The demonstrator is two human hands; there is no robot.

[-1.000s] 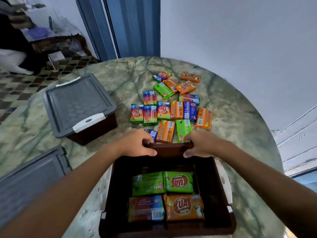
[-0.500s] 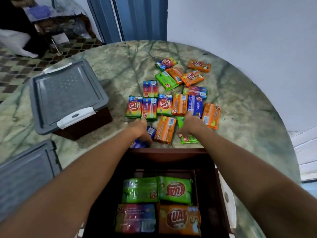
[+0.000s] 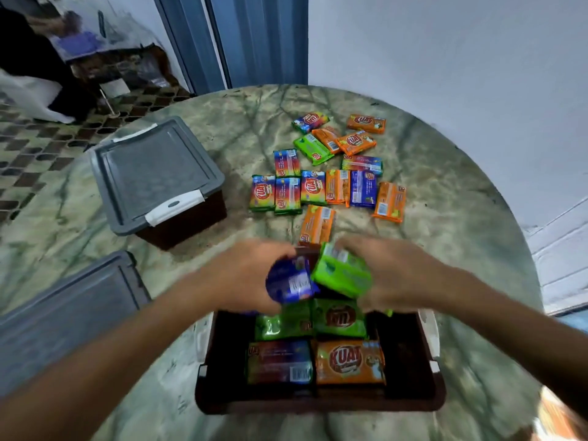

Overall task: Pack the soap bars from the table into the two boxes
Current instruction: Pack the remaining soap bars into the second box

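The left hand grasps a blue soap bar and the right hand grasps a green soap bar; both bars are held just above the far rim of the open brown box, side by side and almost touching, the green one tilted; motion blur softens the fingers, so how they wrap the bars is unclear.

Inside the open box lie four bars in two rows: two green ones on the far side, a multicoloured one and an orange one on the near side; the box stands at the near edge of the bench, with white latches on its left and right walls.

Beyond the hands, toward the middle of the bench, the loose soap bars lie spread flat; one orange bar lies nearest the box, a row of rainbow, orange and blue wrappers sits behind it, and a small cluster of green and orange bars lies toward the far edge.

Toward the left edge stands the second box, closed under a grey lid with a white clasp; a separate grey lid lies flat at the near left.
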